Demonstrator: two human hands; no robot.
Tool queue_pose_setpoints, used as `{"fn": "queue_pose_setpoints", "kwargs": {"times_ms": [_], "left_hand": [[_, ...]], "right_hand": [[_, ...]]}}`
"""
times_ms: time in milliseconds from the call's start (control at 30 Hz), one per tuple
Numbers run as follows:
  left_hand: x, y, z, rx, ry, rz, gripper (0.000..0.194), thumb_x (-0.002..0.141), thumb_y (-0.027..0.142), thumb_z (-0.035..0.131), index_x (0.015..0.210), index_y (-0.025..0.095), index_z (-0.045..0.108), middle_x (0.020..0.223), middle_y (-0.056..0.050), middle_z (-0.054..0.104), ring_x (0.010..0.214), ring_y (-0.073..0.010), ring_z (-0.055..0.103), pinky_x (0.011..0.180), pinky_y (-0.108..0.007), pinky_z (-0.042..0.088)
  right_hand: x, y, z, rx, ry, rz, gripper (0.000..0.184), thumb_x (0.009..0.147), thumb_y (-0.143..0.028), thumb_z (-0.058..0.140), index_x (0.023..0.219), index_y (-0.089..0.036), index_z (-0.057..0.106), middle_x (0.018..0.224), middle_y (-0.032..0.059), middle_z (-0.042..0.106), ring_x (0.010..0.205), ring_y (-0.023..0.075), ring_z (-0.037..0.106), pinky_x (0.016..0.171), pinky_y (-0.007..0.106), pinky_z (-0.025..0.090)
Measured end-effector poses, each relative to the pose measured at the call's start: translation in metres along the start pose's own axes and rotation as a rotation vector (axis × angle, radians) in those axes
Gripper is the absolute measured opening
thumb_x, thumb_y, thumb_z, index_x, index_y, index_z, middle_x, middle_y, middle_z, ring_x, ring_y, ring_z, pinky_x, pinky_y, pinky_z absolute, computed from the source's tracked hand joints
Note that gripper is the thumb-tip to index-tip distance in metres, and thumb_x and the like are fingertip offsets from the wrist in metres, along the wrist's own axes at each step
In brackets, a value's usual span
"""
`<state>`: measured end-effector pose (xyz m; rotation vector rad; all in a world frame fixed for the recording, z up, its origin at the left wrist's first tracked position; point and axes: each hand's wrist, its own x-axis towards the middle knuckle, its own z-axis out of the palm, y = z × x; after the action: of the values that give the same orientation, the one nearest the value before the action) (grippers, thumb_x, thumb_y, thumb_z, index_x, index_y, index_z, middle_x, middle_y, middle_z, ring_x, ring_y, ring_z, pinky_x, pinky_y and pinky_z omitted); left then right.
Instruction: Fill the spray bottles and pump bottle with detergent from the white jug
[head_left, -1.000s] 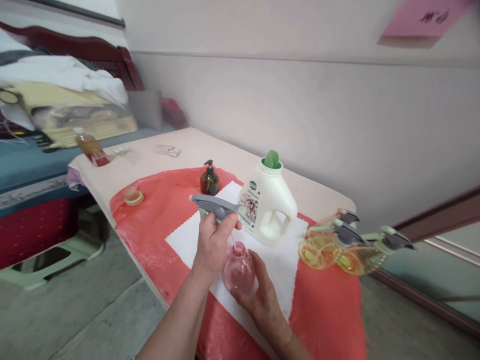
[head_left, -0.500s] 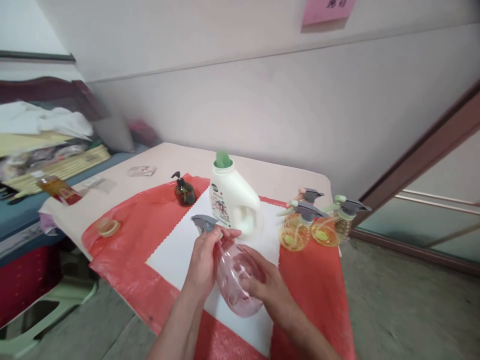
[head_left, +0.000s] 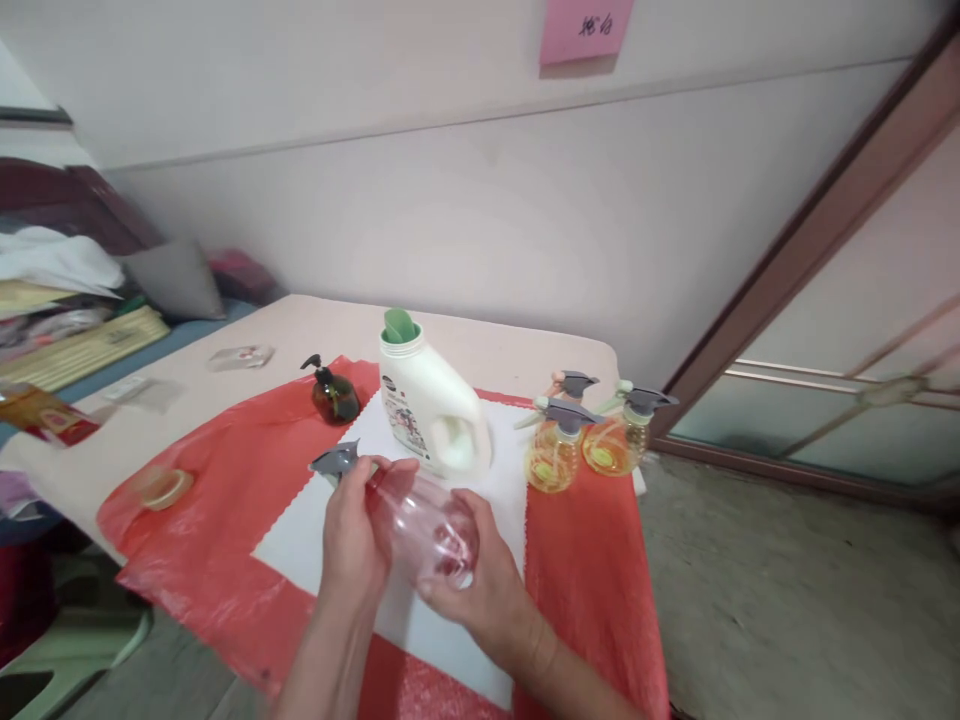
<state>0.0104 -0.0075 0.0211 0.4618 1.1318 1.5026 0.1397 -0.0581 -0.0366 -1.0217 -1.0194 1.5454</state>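
Observation:
My left hand (head_left: 352, 530) is closed round the neck of a clear pink spray bottle (head_left: 427, 520), right below its grey trigger head (head_left: 336, 461). The bottle lies tilted, head to the left, above a white cloth (head_left: 337, 530). My right hand (head_left: 480, 590) cups the round body of the bottle from below and from the right. Just behind my hands stands a white detergent jug (head_left: 431, 410) with a green cap.
Three yellow spray bottles (head_left: 555, 450) with grey triggers stand at the right on a red sheet (head_left: 217, 520) that covers the table. A small dark pump bottle (head_left: 332, 392) stands behind at the left, and a tape roll (head_left: 163, 487) lies near the left edge. A bed with bedding is at the far left.
The grey trigger head, held apart above the bottle a second ago, now sits at the bottle's neck. The bottle has tipped onto its side. The view has swung to the right.

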Motion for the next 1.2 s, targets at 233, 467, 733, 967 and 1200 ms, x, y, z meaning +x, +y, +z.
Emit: {"fn": "queue_pose_setpoints", "kwargs": {"times_ms": [233,467,733,967,1200], "left_hand": [[-0.001,0.004,-0.001,0.085,0.143,0.081,0.016,0.073,0.033,0.065,0.075,0.019,0.058,0.074,-0.003,0.072,0.086,-0.0223,0.068,0.073,-0.028,0.049],[-0.003,0.005,-0.004,0.227,0.032,0.071,0.023,0.069,0.037,0.070,0.081,0.018,0.064,0.083,-0.005,0.072,0.089,-0.0262,0.067,0.069,-0.033,0.053],[-0.010,0.015,-0.009,0.166,-0.228,-0.102,0.022,0.070,0.039,0.068,0.073,0.019,0.058,0.075,-0.006,0.070,0.081,-0.0262,0.067,0.069,-0.036,0.053],[-0.008,0.013,-0.009,0.521,0.051,0.070,0.028,0.074,0.049,0.061,0.078,0.022,0.065,0.087,-0.006,0.072,0.089,-0.0312,0.064,0.078,-0.044,0.050],[-0.044,-0.038,0.007,0.823,-0.208,0.460,0.044,0.079,0.049,0.058,0.115,0.024,0.065,0.120,-0.010,0.065,0.123,-0.0382,0.050,0.107,-0.052,0.034]], "right_hand": [[0.007,-0.004,0.000,0.238,-0.225,0.274,0.089,0.072,-0.088,0.028,0.128,-0.020,0.043,0.105,0.0122,0.063,0.079,0.0216,0.065,0.063,0.036,0.051],[0.000,-0.004,-0.002,-0.037,-0.029,0.014,0.094,0.037,-0.037,0.088,0.122,-0.025,0.050,0.114,0.0041,0.056,0.094,0.0212,0.057,0.085,0.039,0.047],[-0.003,0.024,0.002,0.421,-0.406,0.379,0.069,0.064,-0.074,0.047,0.097,-0.016,0.061,0.067,0.0000,0.054,0.046,0.0105,0.047,0.042,0.024,0.039],[0.001,-0.005,-0.005,-0.014,-0.163,0.109,0.078,0.068,-0.075,0.055,0.124,-0.021,0.052,0.114,0.0092,0.060,0.102,0.0262,0.057,0.092,0.048,0.043],[-0.010,-0.009,-0.008,-0.772,0.196,-0.441,0.076,0.061,-0.032,0.073,0.130,-0.020,0.043,0.125,0.0143,0.053,0.112,0.0310,0.049,0.100,0.050,0.038]]}}
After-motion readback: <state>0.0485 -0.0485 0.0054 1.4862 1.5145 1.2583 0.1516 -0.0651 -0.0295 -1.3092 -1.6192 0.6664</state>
